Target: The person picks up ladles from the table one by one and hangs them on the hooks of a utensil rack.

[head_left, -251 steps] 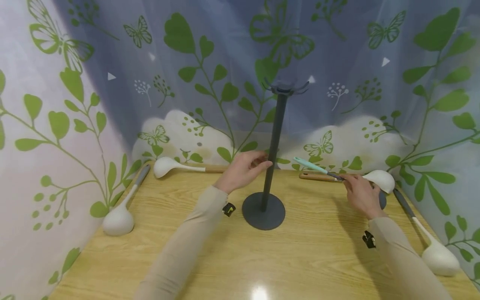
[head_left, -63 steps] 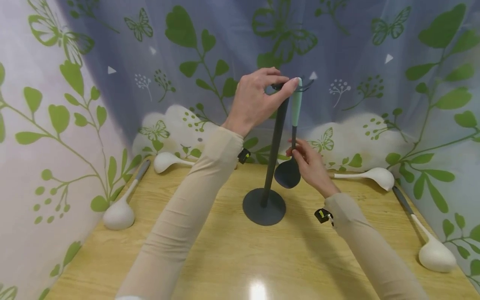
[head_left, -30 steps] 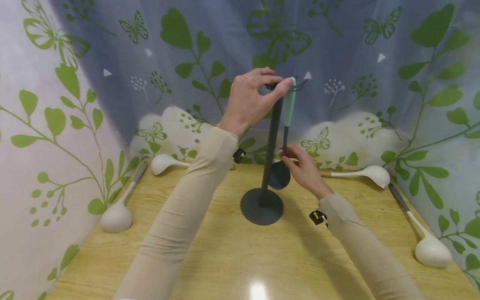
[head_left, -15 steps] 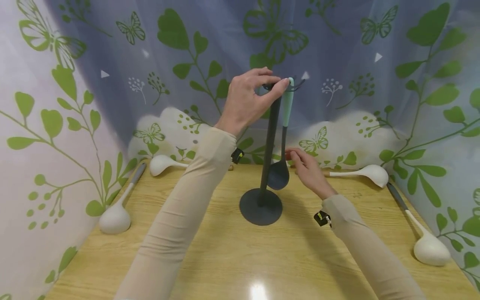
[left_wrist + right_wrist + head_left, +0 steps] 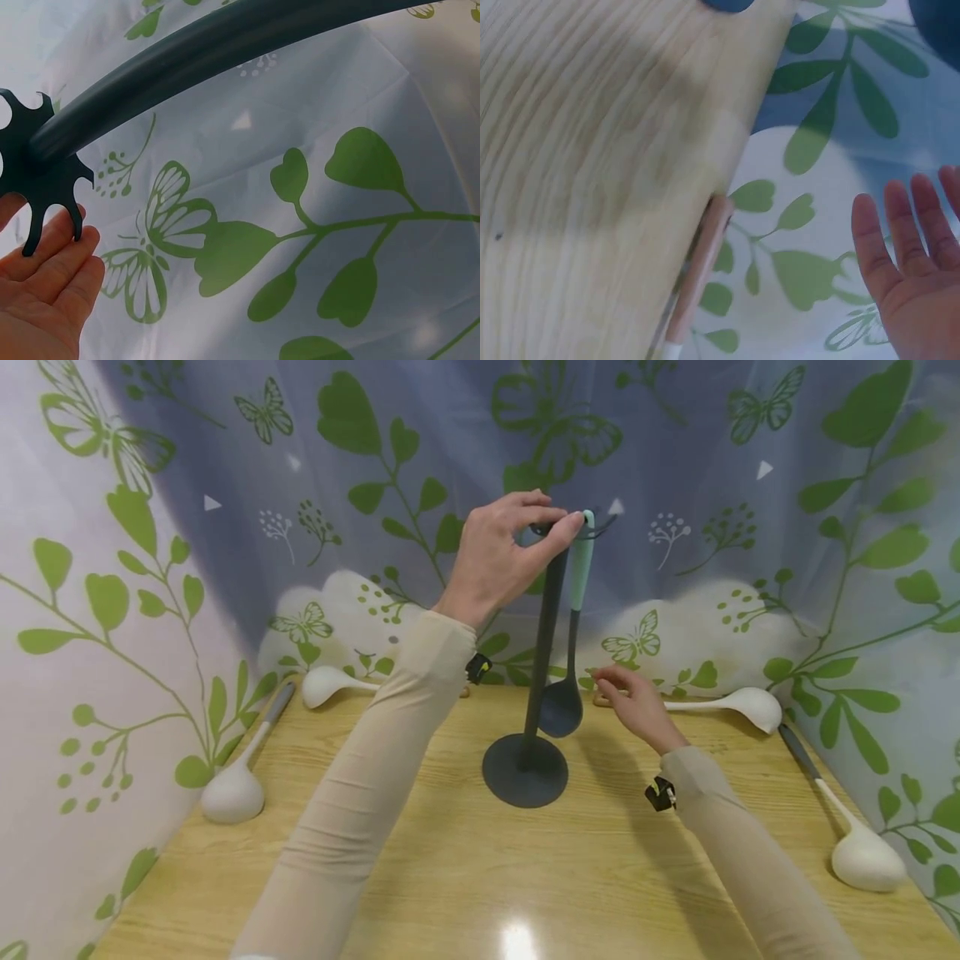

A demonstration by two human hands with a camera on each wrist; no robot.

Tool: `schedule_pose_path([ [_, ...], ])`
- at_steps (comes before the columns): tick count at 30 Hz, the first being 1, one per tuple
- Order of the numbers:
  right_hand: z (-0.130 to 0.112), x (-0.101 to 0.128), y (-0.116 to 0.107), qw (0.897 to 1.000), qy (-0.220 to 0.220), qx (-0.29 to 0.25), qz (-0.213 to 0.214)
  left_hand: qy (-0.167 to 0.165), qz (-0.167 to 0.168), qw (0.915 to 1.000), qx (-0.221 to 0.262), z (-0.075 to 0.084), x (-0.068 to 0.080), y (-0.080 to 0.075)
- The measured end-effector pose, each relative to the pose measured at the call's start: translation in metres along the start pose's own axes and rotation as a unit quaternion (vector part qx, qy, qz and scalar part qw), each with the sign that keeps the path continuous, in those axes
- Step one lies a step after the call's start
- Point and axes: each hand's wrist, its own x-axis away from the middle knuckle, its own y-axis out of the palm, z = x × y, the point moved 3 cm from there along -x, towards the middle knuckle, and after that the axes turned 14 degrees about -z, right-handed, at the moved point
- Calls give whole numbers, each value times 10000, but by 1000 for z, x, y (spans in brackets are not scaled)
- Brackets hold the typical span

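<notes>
A: Ladle [image 5: 564,697] first: where is it in your head view?

B: Centre of the frame, hanging bowl-down beside the dark pole of the stand [image 5: 542,652]. Its mint-green handle reaches up to the hooks at the stand's top, and its dark bowl sits just above the round base, not touching the table [image 5: 450,877].

A: And your left hand [image 5: 501,556]?

B: Upper centre of the frame, raised to the crown of hooks. Your thumb and fingertips are curled around the hook ring, right next to the end of the green handle. In the left wrist view the toothed ring [image 5: 34,187] sits at the left edge with your fingers [image 5: 56,259] just under it; whether they press on it I cannot tell there.

A: Your right hand [image 5: 637,706]?

B: Right of centre, low over the table, just right of the ladle's bowl and apart from it. The fingers are loose and hold nothing; the right wrist view shows the palm [image 5: 915,255] spread flat at the lower right of that frame. Beside it lies a white ladle with a wooden handle [image 5: 720,702].

A: Anything else on the table?

B: Another white ladle [image 5: 345,687] at the back left, one [image 5: 240,781] along the left edge, and one [image 5: 851,835] along the right edge. A leaf-and-butterfly curtain [image 5: 187,527] surrounds the table.
</notes>
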Motion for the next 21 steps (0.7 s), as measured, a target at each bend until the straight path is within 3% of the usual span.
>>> schedule_pose_path([
  [12,41,6,-6,9951,415,894,-47,-141,-87,9998,63,0,0,3],
  [21,65,15,-16,9879,927,1232,-140,43,75,10000,-18,0,0,1],
])
